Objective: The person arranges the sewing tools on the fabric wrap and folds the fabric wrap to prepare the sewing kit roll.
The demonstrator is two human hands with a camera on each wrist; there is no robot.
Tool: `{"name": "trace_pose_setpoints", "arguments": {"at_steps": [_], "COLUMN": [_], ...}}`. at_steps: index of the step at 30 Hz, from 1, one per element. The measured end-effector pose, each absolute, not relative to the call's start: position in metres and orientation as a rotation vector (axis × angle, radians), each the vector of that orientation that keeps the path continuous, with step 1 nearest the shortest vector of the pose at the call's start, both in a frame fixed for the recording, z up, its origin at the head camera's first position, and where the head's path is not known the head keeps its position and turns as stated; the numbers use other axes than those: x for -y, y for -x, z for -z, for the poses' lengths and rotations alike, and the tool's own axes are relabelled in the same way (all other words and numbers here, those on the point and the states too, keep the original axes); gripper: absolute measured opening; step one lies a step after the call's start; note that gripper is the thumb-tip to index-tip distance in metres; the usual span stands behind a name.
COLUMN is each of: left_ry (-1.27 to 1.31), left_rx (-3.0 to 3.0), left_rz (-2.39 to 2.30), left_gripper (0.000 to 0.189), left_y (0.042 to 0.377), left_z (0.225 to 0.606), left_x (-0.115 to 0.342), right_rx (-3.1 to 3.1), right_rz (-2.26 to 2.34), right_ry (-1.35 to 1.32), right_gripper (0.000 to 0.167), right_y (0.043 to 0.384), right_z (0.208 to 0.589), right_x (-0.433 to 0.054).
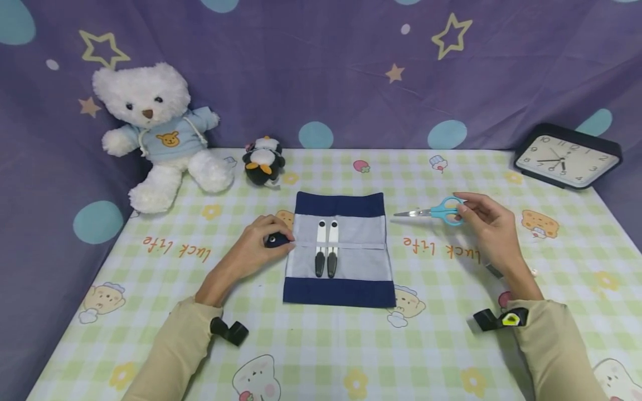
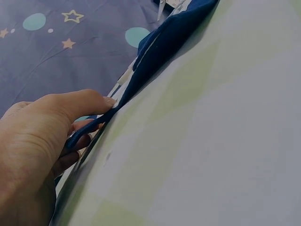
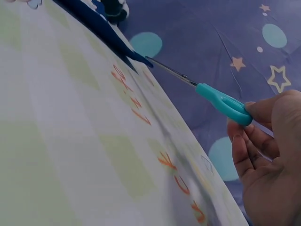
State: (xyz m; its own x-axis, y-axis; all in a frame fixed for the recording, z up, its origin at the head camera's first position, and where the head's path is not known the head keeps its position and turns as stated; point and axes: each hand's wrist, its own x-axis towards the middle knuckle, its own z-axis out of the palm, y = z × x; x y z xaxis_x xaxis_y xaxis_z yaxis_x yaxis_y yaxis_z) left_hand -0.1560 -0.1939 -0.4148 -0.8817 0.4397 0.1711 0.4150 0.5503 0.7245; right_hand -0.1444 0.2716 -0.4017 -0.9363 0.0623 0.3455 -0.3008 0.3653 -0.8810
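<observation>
A navy fabric roll-up case [image 1: 339,292] with a pale grey lining lies unfolded at the middle of the table. Two slim white tools [image 1: 321,236] with black ends sit side by side under its thin elastic band. My left hand [image 1: 256,245] pinches the case's navy strap [image 2: 83,130] at its left edge, where a round snap shows. To the right of the case, my right hand [image 1: 494,228] holds small scissors [image 1: 443,211] by their light-blue finger loops. The scissors' blades are together and point left toward the case, raised above the cloth in the right wrist view.
A white teddy bear [image 1: 173,133] sits at the back left beside a penguin plush [image 1: 263,161]. At the back right stands a black-framed clock [image 1: 567,157]. A checked tablecloth [image 1: 311,356] covers the table, and a purple curtain [image 1: 311,72] hangs behind it.
</observation>
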Motion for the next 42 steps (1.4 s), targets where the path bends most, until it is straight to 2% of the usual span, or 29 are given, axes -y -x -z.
{"name": "trace_pose_setpoints", "arguments": {"at_steps": [19,32,42], "left_ry": [-0.764,-0.772,-0.737], "left_rx": [-2.736,-2.731,-2.74], "left_rz": [-1.281,-1.286,-1.264], "left_gripper": [0.007,0.007,0.007], "left_y": [0.157,0.157,0.157], "left_z": [0.415,0.416,0.414], "left_x": [0.195,0.195,0.194], "right_rx": [2.26,2.404,2.406], "right_rz": [-1.846,-1.836,-1.893], "right_ry": [-0.438,-0.429,-0.411], "right_gripper": [0.024,0.031,0.027], "right_y": [0.165,0.177,0.188], "right_z": [0.409,0.409,0.407], "right_x": [-0.229,-0.217,-0.207]}}
